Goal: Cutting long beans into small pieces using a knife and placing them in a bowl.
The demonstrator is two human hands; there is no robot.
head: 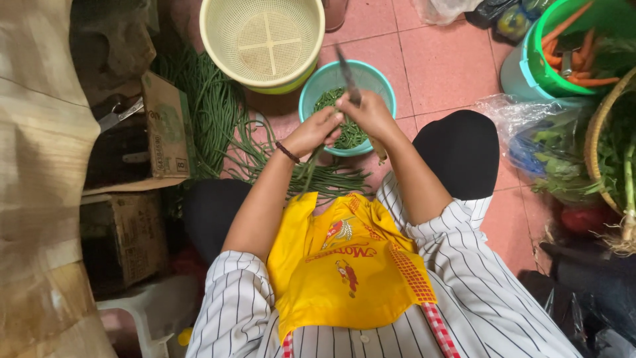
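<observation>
1. Two hands meet just above the knees, over a yellow apron [348, 272], and the step in hand looks like cutting long beans into short pieces.
2. The left hand [311, 131] is pinched shut around a bunch of long beans [310, 169], whose loose ends trail down towards the lap.
3. The right hand [371, 114] is wrapped tight on a knife [347, 74], blade pointing up and away, right beside the bean tips at the left fingers.
4. So the beans sit between the two hands, touching both, directly above the teal bowl [381, 83], which already carries chopped green pieces [348, 132].
5. My read: the next cut calls for feeding the bunch forward a little and keeping the fingertips clear of the edge, with the pieces dropping into the bowl.
6. More uncut beans lie in a heap on the tiled floor [430, 59], left of the bowl.
7. Farther out, an empty cream colander [218, 53] stands touching the bowl's far rim, and a green bucket of carrots [576, 63] sits far right.
</observation>
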